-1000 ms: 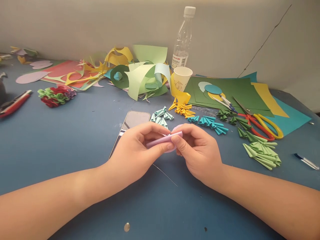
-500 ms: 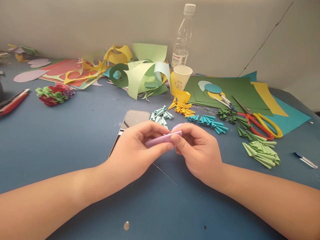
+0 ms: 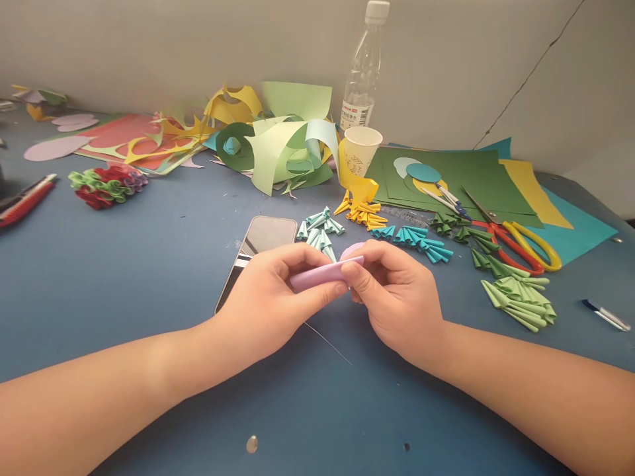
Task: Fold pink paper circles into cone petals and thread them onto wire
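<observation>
Between both hands I hold a lilac piece of paper (image 3: pixel 320 274), rolled or folded over along its near edge. My left hand (image 3: pixel 278 284) grips its left end, thumb in front and fingers partly hidden behind. The thumb and forefinger of my right hand (image 3: pixel 397 291) pinch its right end, where a rounded lilac edge shows behind. A phone (image 3: pixel 270 235) lies flat, partly covered by my left hand. Pale mint folded paper cones (image 3: pixel 321 228) lie just beyond my fingers, and teal cones (image 3: pixel 414 241) are beyond my right hand.
Yellow cones (image 3: pixel 364 215), green cones (image 3: pixel 520 301) and scissors (image 3: pixel 526 244) lie to the right. A paper cup (image 3: pixel 362 149) and plastic bottle (image 3: pixel 360 86) stand at the back beside paper scraps (image 3: pixel 278 152). Farther left are a paper flower cluster (image 3: pixel 106 187) and a red-handled tool (image 3: pixel 30 201).
My left fingers have drawn back behind the lilac paper, baring more of its surface. Both hands keep their hold in nearly the same place. The view has shifted slightly.
</observation>
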`<state>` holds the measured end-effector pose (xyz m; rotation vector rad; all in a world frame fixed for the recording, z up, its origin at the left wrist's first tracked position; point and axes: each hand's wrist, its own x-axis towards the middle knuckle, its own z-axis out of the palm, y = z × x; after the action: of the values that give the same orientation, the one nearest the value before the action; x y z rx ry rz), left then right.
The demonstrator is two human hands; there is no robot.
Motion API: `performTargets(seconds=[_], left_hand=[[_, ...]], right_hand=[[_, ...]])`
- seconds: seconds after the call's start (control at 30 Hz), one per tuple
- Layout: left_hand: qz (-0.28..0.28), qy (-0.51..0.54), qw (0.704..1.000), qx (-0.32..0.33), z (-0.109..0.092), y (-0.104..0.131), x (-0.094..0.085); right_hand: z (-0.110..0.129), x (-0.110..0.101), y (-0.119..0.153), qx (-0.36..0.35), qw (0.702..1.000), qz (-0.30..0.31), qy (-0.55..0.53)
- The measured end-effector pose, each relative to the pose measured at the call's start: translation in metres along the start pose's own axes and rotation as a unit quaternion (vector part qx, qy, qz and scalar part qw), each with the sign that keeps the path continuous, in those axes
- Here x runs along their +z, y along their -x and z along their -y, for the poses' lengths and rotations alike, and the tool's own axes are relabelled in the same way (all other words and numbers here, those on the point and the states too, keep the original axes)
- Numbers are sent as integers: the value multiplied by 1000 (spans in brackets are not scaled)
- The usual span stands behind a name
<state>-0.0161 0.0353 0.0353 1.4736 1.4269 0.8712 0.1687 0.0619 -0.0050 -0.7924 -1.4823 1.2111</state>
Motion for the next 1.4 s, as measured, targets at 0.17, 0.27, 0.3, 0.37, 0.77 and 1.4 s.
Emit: performTargets(seconds=[0.17,0.27,0.3,0.37,0.77,1.4], left_hand=[[31,51,997,-43,0,0,1],[20,33,999,-39,1,-1,2],[15,20,999,-36,1,-1,2],[8,2,999,-31,2,-1,2],[6,-11,999,-30,0,0,1],[78,39,996,14,0,-1,2]], right_hand=[[-1,0,-1,4,1000,15,-26],[-2,-1,-1,-1,1000,13,-28],[-2,-1,-1,-2,1000,11,-25],[-2,-1,-1,-2,1000,6,-14],[2,-2,-3,-43,998,10,49],[5,-4,-3,-139,985,55,87]])
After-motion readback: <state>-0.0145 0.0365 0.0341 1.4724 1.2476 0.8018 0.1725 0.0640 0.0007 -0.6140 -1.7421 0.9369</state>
